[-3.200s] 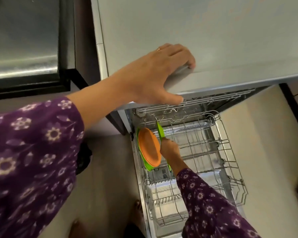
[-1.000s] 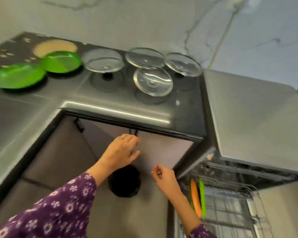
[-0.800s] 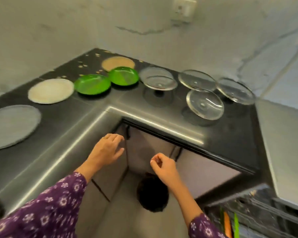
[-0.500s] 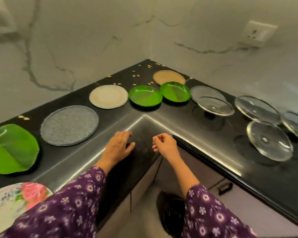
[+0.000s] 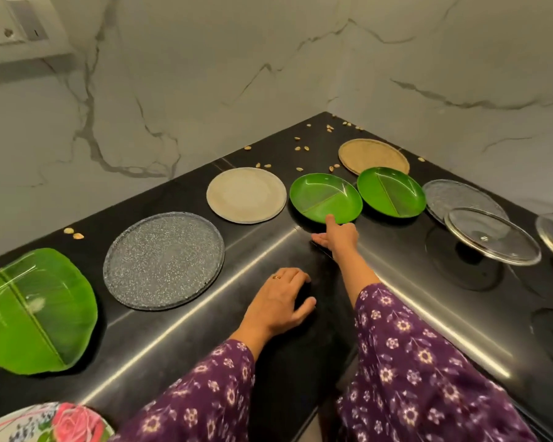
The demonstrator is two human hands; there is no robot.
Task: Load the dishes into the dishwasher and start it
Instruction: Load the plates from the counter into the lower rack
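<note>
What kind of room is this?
Probably a home kitchen: a black corner countertop against a marble-look wall, with a green divided plate and a glass lid set out on it.

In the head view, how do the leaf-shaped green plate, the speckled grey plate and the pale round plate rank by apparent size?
1. Leaf-shaped green plate and speckled grey plate: nearly alike; the leaf lies nearer the camera, so unranked.
2. Pale round plate, smallest-looking, though farthest.
</note>
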